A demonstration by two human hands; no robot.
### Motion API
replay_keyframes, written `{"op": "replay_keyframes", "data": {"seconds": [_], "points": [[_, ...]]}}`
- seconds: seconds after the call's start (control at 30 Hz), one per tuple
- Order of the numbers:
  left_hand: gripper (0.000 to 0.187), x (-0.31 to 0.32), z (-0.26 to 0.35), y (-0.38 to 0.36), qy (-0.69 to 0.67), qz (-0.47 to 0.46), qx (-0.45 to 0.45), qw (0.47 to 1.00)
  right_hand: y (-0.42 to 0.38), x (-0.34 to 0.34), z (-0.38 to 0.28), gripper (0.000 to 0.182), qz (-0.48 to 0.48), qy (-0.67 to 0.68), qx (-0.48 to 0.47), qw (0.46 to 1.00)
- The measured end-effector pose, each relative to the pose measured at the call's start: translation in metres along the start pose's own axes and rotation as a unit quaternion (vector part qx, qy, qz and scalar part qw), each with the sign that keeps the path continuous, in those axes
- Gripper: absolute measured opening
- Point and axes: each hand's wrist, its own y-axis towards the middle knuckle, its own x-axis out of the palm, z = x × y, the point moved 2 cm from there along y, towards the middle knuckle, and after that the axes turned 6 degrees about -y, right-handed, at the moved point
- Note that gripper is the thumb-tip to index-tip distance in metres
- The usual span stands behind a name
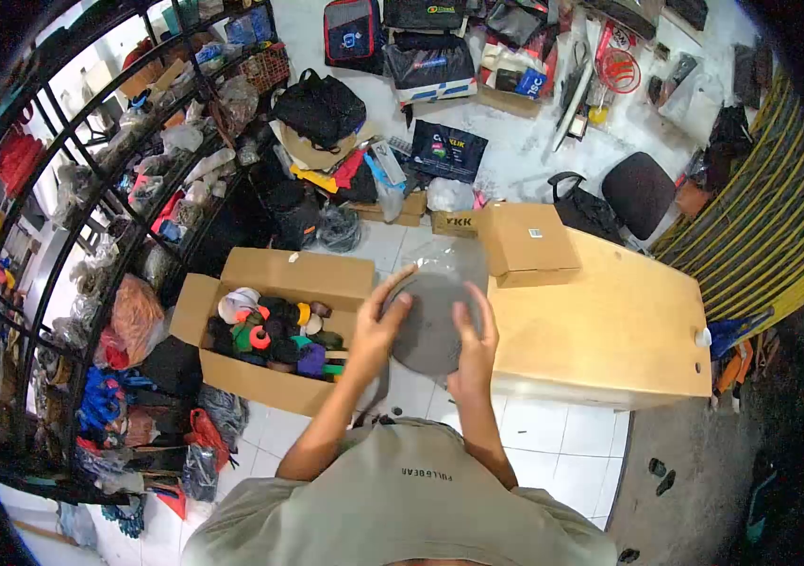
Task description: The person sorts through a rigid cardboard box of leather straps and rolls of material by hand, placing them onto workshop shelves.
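A round, flat dark grey roll [428, 330] is held up between both my hands, in front of my chest. It looks like wound tape or webbing, though I cannot make out its exact kind. Clear plastic [449, 259] stands out from its far edge. My left hand [380, 325] grips the roll's left side, thumb on its face. My right hand [474, 344] clasps the right side, thumb also on the face. Left of my hands, an open cardboard box [275, 387] contains several coloured rolls [279, 330].
To the right stands a wooden table [600, 330] with a closed cardboard box [527, 243] on its far left corner. Black metal shelving [62, 217] packed with bagged goods lines the left. Bags, a black chair [639, 195] and a small YKK box [453, 223] are beyond.
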Motion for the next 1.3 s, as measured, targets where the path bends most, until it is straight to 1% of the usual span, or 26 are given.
{"op": "replay_keyframes", "data": {"seconds": [0.03,0.1,0.13,0.17,0.23,0.27,0.3,0.37,0.4,0.43,0.5,0.53,0.63,0.67,0.7,0.77,0.8,0.83,0.9,0.93,0.97,1.03,1.07,1.17,1.23,1.3], "points": [[0.044,0.009,-0.006,-0.006,0.0,0.0,0.0,1.0,0.0,0.001,-0.001,0.04,0.0,0.0,0.0,1.0],[0.047,0.02,-0.017,-0.013,0.032,0.066,0.082,0.994,-0.002,-0.001,-0.004,0.042,0.048,0.071,0.017,0.996],[0.052,0.014,-0.018,-0.011,0.058,0.047,0.069,0.995,-0.004,-0.001,-0.008,0.047,0.032,0.092,0.029,0.995],[0.052,0.008,-0.015,-0.008,0.057,0.046,0.067,0.995,-0.005,-0.005,-0.006,0.047,0.034,0.091,0.029,0.995],[0.055,0.001,-0.005,0.004,0.022,-0.036,-0.011,0.999,-0.007,-0.014,-0.003,0.051,-0.037,-0.025,-0.025,0.999],[0.055,-0.007,-0.005,0.01,0.019,-0.097,-0.029,0.995,-0.004,-0.021,-0.001,0.054,-0.07,-0.002,0.002,0.998],[0.055,-0.011,-0.003,0.013,0.018,-0.1,-0.035,0.994,-0.006,-0.022,-0.006,0.054,-0.064,-0.003,0.005,0.998],[0.048,-0.007,0.001,0.012,0.139,-0.255,-0.003,0.957,-0.01,-0.019,-0.017,0.053,-0.097,-0.035,0.057,0.993],[0.041,0.0,-0.002,0.012,0.128,-0.226,0.004,0.966,-0.007,-0.026,-0.01,0.049,-0.091,-0.035,0.061,0.993],[0.041,0.008,-0.007,0.011,0.125,-0.227,-0.001,0.966,-0.008,-0.03,-0.003,0.049,-0.087,-0.036,0.065,0.993],[0.039,0.018,-0.02,0.01,0.044,-0.058,-0.019,0.997,-0.01,-0.033,0.006,0.044,0.042,0.026,0.032,0.998],[0.038,0.021,-0.036,0.01,0.029,-0.024,0.017,0.999,-0.009,-0.034,0.004,0.04,0.064,0.03,-0.003,0.997],[0.038,0.033,-0.059,0.0,0.048,0.01,0.009,0.999,-0.003,-0.047,-0.004,0.041,0.043,-0.014,0.034,0.998],[0.037,0.033,-0.06,0.001,0.054,0.009,-0.001,0.998,-0.002,-0.048,-0.009,0.043,0.017,0.011,0.057,0.998],[0.037,0.031,-0.059,0.005,0.054,0.012,-0.005,0.998,0.0,-0.051,-0.008,0.043,0.017,0.009,0.062,0.998],[0.036,0.026,-0.049,0.017,0.084,-0.035,-0.01,0.996,0.004,-0.053,-0.007,0.048,-0.041,-0.089,0.02,0.995],[0.036,0.027,-0.039,0.021,0.066,-0.056,-0.032,0.996,0.008,-0.055,-0.007,0.052,-0.057,-0.058,0.072,0.994],[0.036,0.023,-0.04,0.026,0.066,-0.057,-0.036,0.995,0.012,-0.058,-0.007,0.052,-0.053,-0.058,0.075,0.994],[0.037,0.02,-0.043,0.036,0.133,-0.137,-0.011,0.982,0.019,-0.058,-0.006,0.051,-0.092,-0.044,0.098,0.99],[0.037,0.022,-0.041,0.039,0.13,-0.135,-0.016,0.982,0.021,-0.053,-0.013,0.049,-0.08,-0.064,0.072,0.992],[0.037,0.022,-0.042,0.045,0.129,-0.137,-0.017,0.982,0.026,-0.052,-0.011,0.049,-0.078,-0.064,0.072,0.992],[0.035,0.02,-0.047,0.057,0.069,-0.125,-0.068,0.987,0.034,-0.048,-0.008,0.051,-0.067,-0.117,0.035,0.99],[0.036,0.017,-0.053,0.064,0.054,-0.126,-0.05,0.989,0.04,-0.047,-0.007,0.051,-0.069,-0.106,0.037,0.991],[0.036,0.013,-0.059,0.087,0.036,-0.138,-0.041,0.989,0.061,-0.043,0.0,0.052,-0.05,-0.075,0.059,0.994],[0.037,0.012,-0.065,0.107,0.044,-0.145,-0.054,0.987,0.083,-0.039,0.002,0.055,-0.032,-0.076,0.067,0.994],[0.039,0.012,-0.071,0.13,-0.004,-0.07,-0.069,0.995,0.108,-0.032,0.009,0.056,-0.011,-0.049,0.087,0.995]]}}
